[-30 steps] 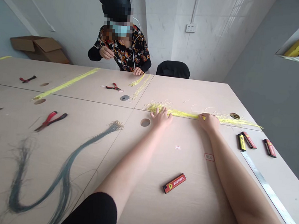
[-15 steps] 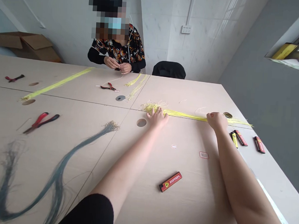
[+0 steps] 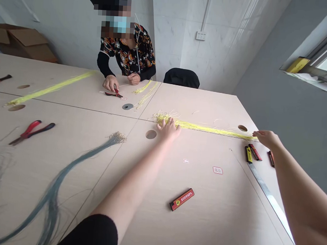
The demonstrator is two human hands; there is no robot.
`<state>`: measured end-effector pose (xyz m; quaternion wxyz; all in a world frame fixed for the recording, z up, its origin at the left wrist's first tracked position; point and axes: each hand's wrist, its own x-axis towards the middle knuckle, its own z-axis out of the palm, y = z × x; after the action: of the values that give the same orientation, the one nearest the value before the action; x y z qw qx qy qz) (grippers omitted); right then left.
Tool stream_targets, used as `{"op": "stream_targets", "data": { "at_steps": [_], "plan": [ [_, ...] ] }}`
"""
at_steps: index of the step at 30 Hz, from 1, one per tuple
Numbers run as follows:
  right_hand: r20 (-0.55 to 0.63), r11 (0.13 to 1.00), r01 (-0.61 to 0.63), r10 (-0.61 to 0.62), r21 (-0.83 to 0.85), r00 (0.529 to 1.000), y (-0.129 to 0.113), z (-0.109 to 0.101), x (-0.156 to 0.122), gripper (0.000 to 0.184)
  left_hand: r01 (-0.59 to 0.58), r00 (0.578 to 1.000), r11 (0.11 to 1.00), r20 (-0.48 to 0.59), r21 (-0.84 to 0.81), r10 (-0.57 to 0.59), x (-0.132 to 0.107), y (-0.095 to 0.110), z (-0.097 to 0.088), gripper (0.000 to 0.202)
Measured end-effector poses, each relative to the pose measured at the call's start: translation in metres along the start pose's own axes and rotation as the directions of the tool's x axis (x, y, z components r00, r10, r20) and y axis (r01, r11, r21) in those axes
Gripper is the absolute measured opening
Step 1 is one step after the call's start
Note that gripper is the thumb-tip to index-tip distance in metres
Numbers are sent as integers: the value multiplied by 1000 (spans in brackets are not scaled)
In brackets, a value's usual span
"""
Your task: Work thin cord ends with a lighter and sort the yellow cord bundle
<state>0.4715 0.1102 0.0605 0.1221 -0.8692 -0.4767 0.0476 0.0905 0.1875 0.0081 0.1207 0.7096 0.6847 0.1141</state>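
Note:
A long bundle of thin yellow wires (image 3: 207, 128) lies across the far part of the light wooden table (image 3: 203, 197). My left hand (image 3: 168, 129) lies flat on the bundle's left end, fingers spread, pressing it down. My right hand (image 3: 265, 137) sits at the bundle's right tip, fingers closed round the strands there. Just right of that hand lie three small red, yellow and black lighters (image 3: 253, 153).
A red lighter (image 3: 181, 199) lies near me, and a steel ruler (image 3: 269, 195) runs along the right edge. Grey wires (image 3: 67, 172) and red pliers (image 3: 31, 127) lie on the left. A person across the table touches red pliers (image 3: 112, 94) near more yellow wires (image 3: 48, 89). A round table hole (image 3: 151, 134) is close to my left hand.
My right hand has slid rightward along the yellow bundle, from its middle to its right tip. My left hand stayed put. The person opposite lowered a hand onto the pliers.

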Motion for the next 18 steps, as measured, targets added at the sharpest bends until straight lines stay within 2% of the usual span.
{"op": "stream_targets", "data": {
  "at_steps": [3, 6, 8, 10, 12, 14, 16, 18],
  "plan": [
    [38, 988, -74, 69, 133, 997, 4, -1, 1, 29, 0, 1000, 1000, -2, 1, 0, 0, 0, 0, 60],
    [68, 987, -57, 47, 150, 997, 2, 5, 3, 30, 7, 1000, 1000, 5, 0, -7, 0, 1, 0, 61],
    [83, 992, 29, -40, 125, 996, -5, 13, 3, 34, 9, 1000, 1000, 11, 1, -9, 0, 1, 0, 61],
    [63, 979, 182, -188, 87, 980, -17, 23, 0, 39, 6, 1000, 1000, 9, 1, -6, -1, 1, -1, 61],
    [60, 944, 330, -330, 19, 942, -33, 33, -7, 42, 4, 1000, 1000, 1, 0, -4, -1, 1, -1, 60],
    [115, 902, 430, -425, -30, 898, -48, 41, -14, 41, 12, 1000, 1000, -8, 1, -12, -2, 1, -1, 61],
    [156, 872, 489, -479, -33, 864, -58, 47, -18, 39, 26, 1000, 1000, -8, 7, -26, -2, 1, -2, 61],
    [155, 879, 475, -466, -26, 871, -61, 48, -17, 37, 34, 999, 999, -7, 11, -34, -2, 2, -2, 62]
  ]
}}
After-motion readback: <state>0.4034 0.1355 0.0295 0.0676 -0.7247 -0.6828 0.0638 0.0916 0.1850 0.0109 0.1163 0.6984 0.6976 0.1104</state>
